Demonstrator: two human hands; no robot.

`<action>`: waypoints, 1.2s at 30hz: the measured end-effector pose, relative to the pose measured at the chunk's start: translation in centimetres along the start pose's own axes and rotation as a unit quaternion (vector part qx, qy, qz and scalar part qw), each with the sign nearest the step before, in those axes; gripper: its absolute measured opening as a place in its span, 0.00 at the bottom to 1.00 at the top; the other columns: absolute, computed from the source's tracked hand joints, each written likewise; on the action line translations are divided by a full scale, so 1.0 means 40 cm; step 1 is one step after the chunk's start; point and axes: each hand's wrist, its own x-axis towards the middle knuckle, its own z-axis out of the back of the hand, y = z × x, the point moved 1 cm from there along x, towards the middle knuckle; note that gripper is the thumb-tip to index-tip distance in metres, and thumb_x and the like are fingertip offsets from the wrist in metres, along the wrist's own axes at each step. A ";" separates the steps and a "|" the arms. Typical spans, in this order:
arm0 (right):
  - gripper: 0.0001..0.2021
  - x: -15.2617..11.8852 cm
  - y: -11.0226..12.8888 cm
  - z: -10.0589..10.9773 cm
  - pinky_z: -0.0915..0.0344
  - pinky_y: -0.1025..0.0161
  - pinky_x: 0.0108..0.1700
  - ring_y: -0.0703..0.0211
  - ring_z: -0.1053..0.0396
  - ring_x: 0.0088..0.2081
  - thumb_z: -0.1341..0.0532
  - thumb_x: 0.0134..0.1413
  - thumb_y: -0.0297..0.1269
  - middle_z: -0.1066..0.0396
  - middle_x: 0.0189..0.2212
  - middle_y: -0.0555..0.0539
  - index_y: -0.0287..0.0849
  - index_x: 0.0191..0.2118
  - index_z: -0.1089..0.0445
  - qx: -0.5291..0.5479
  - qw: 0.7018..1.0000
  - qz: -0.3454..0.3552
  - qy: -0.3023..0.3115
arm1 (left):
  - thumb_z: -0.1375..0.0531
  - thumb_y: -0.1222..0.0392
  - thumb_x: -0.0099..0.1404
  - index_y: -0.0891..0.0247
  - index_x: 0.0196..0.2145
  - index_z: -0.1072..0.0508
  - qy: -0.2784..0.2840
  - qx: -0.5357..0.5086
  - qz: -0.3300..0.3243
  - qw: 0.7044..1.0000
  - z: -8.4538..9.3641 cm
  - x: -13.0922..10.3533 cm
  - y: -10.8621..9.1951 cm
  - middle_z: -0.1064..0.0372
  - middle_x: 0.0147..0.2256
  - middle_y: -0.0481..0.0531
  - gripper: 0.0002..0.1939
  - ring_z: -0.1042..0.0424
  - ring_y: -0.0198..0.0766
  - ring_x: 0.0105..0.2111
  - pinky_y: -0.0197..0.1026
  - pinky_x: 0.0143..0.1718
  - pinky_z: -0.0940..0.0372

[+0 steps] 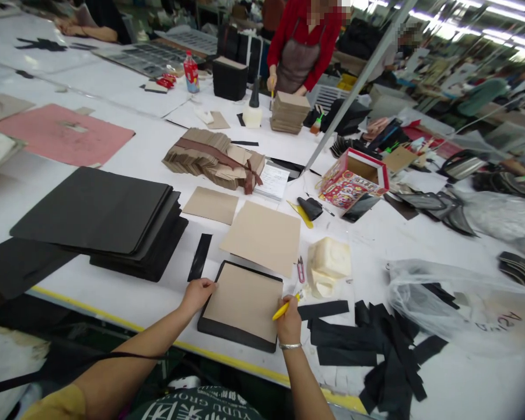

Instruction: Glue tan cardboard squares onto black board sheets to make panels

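Observation:
In front of me on the table lies a stack of black panels (240, 337) topped by a beige cardboard sheet (245, 300). My left hand (200, 291) is at its upper left edge, fingertips pinched on the rim. A yellow-handled brush (282, 310) is held in my right hand (290, 321), which rests at the stack's right edge; its tip is small and partly hidden. Just beyond lies a larger beige sheet (262, 233), with a black strip (200, 256) to the left. Pink-handled thread snips (300, 270) and a cream-coloured tub (328, 265) sit to the right.
Large black sheets (91, 210) are piled at left. Black strips (376, 344) and a clear plastic bag (455, 303) spread at right. Farther back are bundled cardboard pieces (210, 157), a red patterned box (354, 178), a slanting metal pole (354, 93) and a co-worker (304, 46).

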 end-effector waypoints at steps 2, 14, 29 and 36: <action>0.13 0.008 0.002 -0.004 0.46 0.66 0.24 0.61 0.38 0.20 0.54 0.56 0.45 0.40 0.19 0.52 0.41 0.36 0.42 0.004 1.000 -0.006 0.005 | 0.45 0.48 0.51 0.64 0.20 0.28 -0.002 0.001 0.003 1.000 -0.002 0.001 0.000 0.31 0.21 0.49 0.16 0.32 0.38 0.25 0.36 0.26 0.43; 0.13 0.027 0.001 -0.010 0.47 0.67 0.23 0.61 0.38 0.20 0.54 0.55 0.45 0.38 0.19 0.52 0.41 0.37 0.41 -0.007 1.000 -0.006 0.012 | 0.44 0.48 0.51 0.64 0.20 0.29 0.002 0.007 0.020 1.000 -0.004 0.002 -0.010 0.30 0.21 0.50 0.16 0.32 0.39 0.25 0.36 0.26 0.43; 0.08 0.036 0.003 -0.005 0.50 0.68 0.25 0.63 0.38 0.21 0.52 0.54 0.38 0.37 0.20 0.53 0.42 0.38 0.41 -0.071 0.997 -0.028 0.032 | 0.44 0.45 0.50 0.62 0.21 0.28 0.024 0.050 0.039 0.998 -0.008 0.006 0.001 0.28 0.23 0.50 0.17 0.31 0.42 0.28 0.37 0.29 0.42; 0.08 0.044 0.012 -0.001 0.51 0.68 0.24 0.64 0.39 0.21 0.52 0.53 0.35 0.37 0.19 0.52 0.40 0.37 0.40 -0.089 0.995 -0.010 0.045 | 0.44 0.48 0.50 0.64 0.21 0.28 0.013 0.029 0.031 0.999 -0.011 0.014 -0.003 0.30 0.20 0.50 0.15 0.32 0.40 0.25 0.37 0.26 0.43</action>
